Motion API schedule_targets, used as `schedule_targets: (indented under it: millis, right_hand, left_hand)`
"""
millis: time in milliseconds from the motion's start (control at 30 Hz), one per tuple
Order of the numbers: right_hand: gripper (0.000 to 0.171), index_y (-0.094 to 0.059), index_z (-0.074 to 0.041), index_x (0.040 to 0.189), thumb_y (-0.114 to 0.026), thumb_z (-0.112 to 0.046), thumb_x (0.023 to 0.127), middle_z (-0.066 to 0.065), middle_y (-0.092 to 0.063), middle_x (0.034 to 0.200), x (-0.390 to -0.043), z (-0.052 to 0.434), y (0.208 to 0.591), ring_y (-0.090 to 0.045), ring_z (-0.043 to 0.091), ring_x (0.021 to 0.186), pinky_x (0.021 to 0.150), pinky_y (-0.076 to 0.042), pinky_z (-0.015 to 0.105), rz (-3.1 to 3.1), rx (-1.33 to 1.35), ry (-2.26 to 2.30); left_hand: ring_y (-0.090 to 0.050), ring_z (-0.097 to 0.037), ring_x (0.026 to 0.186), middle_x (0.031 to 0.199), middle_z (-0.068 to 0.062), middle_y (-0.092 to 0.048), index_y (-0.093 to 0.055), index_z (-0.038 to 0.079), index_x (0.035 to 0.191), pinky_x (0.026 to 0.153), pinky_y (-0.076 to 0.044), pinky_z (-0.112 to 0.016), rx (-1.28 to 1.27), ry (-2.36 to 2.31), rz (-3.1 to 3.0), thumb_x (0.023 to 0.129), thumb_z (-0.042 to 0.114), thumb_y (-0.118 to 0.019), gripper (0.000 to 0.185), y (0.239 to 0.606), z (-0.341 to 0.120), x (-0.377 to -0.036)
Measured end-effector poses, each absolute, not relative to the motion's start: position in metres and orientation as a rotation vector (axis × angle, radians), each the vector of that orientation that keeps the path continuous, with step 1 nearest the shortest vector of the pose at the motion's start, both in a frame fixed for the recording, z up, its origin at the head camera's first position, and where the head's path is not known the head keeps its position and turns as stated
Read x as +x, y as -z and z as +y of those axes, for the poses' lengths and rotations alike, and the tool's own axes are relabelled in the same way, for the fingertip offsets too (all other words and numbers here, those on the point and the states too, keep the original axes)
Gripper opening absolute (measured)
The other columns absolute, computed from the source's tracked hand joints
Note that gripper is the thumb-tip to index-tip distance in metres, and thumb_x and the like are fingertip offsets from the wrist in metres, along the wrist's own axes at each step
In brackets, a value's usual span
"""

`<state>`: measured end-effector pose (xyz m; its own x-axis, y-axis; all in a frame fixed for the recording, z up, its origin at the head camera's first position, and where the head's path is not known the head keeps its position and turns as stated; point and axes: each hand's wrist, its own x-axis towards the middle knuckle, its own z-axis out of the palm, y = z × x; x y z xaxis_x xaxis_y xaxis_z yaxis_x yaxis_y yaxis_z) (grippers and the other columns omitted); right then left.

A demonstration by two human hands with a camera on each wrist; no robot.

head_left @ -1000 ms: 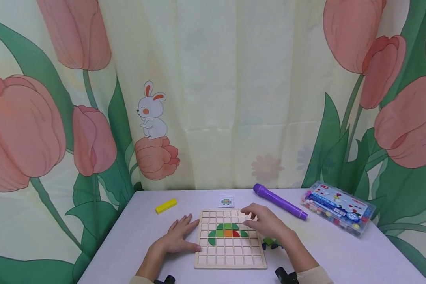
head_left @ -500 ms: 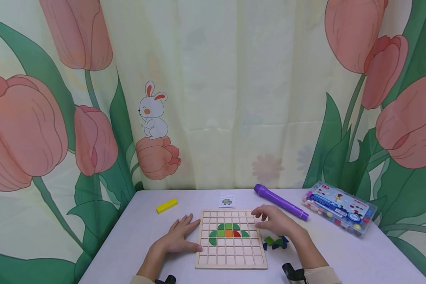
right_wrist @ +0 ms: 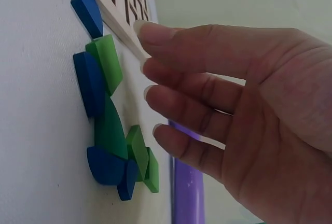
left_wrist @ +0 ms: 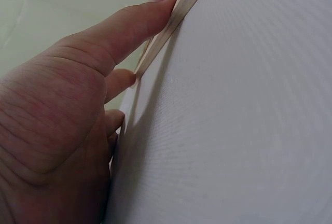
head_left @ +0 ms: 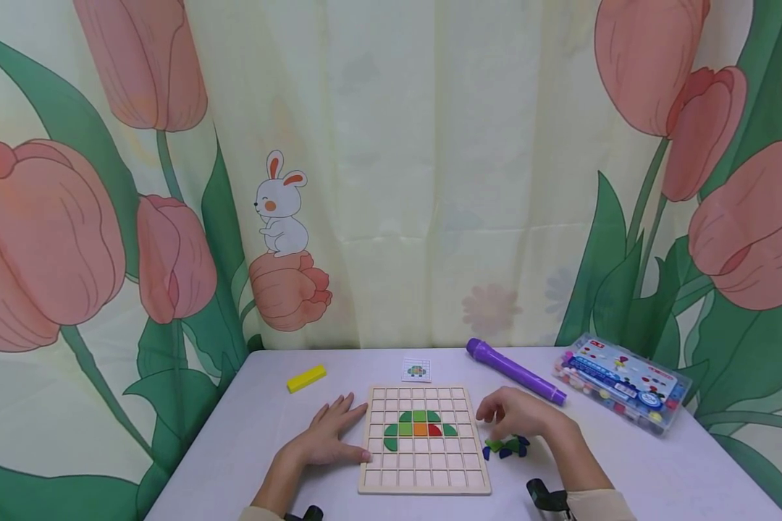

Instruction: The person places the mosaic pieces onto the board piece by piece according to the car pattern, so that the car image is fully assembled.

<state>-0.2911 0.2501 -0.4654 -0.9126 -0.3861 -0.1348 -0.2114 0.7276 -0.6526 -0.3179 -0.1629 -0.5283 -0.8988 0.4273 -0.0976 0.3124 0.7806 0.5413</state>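
A wooden grid board [head_left: 423,479] lies on the table, with green, orange and red tiles [head_left: 420,428] set in its middle cells. My left hand [head_left: 326,438] rests at the board's left edge, fingers spread; in the left wrist view its thumb [left_wrist: 140,27] touches the wooden rim. To the right of the board my right hand [head_left: 521,412] hovers over a small pile of loose pieces, its fingers loosely bent and holding nothing. Blue pieces [right_wrist: 89,84], light green blocks [right_wrist: 106,63] and a dark green curved piece [right_wrist: 109,130] make up that pile in the right wrist view.
A small pattern card [head_left: 416,370] lies behind the board. Farther left is a yellow block [head_left: 306,378]. A purple microphone-shaped stick [head_left: 515,370] and a clear plastic case [head_left: 622,382] of colourful items lie at the back right of the white table [head_left: 234,420].
My right hand has moved from over the board's upper right, rightward and toward me, to the loose pieces. The left hand stays at the board's edge.
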Motion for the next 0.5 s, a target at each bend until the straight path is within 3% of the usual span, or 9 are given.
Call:
schedule_targets:
  millis: [500]
  right_hand:
    - [0.02,-0.078,-0.014,0.089,-0.088,-0.001,0.077,0.002,-0.069,0.082,-0.2911,0.255,0.4717,-0.058,0.02,0.078,0.067,-0.048,0.031,2.608,-0.508,0.925]
  left_hand:
    - [-0.011,-0.038,0.162,0.173,-0.015,-0.023,-0.043,0.025,0.16,0.129,-0.004,-0.064,0.6,-0.777,2.766,0.075,0.07,-0.079,0.102,0.5282,-0.1632,-0.3186]
